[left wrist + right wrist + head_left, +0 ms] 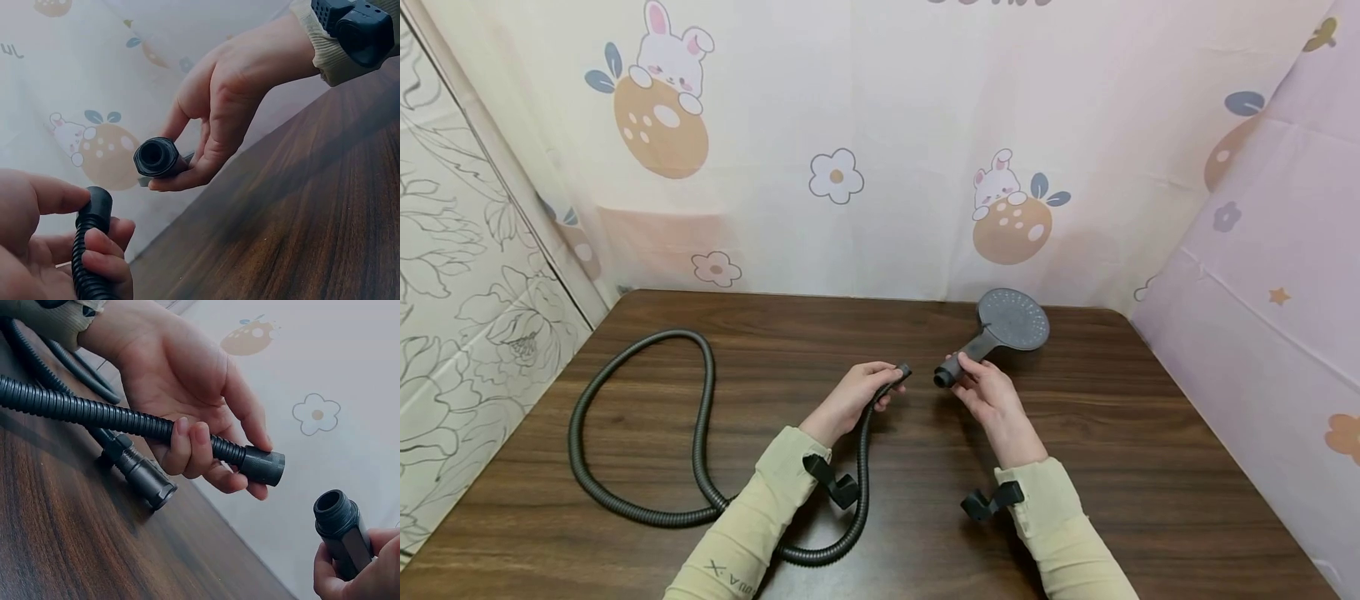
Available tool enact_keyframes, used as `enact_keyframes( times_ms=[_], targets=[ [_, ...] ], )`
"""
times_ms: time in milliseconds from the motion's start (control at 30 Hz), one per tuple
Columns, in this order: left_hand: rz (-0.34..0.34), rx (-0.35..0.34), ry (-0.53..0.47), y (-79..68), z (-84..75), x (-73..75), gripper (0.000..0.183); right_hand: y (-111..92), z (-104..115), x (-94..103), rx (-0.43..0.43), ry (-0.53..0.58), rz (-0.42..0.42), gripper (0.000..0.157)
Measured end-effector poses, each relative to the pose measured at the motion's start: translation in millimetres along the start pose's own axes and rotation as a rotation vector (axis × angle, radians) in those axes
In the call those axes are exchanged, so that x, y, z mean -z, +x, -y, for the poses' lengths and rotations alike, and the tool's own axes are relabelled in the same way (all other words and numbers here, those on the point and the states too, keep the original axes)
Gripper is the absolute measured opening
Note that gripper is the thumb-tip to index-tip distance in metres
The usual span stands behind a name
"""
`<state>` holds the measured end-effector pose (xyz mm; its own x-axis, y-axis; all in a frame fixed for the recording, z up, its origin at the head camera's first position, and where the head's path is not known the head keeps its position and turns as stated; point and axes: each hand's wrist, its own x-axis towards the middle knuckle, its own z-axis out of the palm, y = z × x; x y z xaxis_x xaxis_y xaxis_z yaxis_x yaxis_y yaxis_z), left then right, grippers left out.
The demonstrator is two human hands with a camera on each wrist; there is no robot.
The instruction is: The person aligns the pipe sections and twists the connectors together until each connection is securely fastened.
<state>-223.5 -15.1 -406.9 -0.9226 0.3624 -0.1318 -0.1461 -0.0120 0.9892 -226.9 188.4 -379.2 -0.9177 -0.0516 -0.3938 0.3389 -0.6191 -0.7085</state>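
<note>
1. Pale sleeves [752, 517] nearest, bottom of the head view. Left hand [850, 397] pinches the ribbed hose [702, 425] at its collar [904, 370], fingers curled in; the rest loops over the bench [1150, 433]. Right hand [995, 404] grips the shower head [1013, 319] by its handle [973, 350]. Two ends near, apart.
2. Left wrist view: left thumb and fingers closed round hose and collar. Beyond, the handle's open end [145, 164] faces this camera, right hand wrapped loosely about it.
3. Right wrist view: collar juts past left fingertips; open end shows what looks like a thread. Second fitting [149, 481] down by the bench, unheld. Step, as judged: bringing ends together, not yet joined. Next move seems to call for squaring collar to thread, then twisting, shower head steady.
</note>
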Motion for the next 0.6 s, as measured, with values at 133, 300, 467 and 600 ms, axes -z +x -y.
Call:
enact_keyframes(
  times_ms=[133,300,467,600],
  targets=[
    [-0.013,0.005,0.004,0.5,1.8,-0.3,0.029,-0.8,-2.0,-0.8,0.044,-0.059,-0.018,0.049],
    [-0.024,0.005,-0.008,1.7,2.6,-1.1,0.029,-1.9,-3.8,-3.4,0.107,-0.102,-0.037,0.053],
    [-0.028,0.013,-0.030,1.5,2.0,-2.2,0.024,-2.6,-5.9,-6.8,0.150,-0.110,-0.064,0.053],
    [-0.013,0.014,-0.027,0.9,3.0,-3.2,0.026,-1.4,-8.4,-9.3,0.176,-0.133,-0.083,0.053]
  ],
)
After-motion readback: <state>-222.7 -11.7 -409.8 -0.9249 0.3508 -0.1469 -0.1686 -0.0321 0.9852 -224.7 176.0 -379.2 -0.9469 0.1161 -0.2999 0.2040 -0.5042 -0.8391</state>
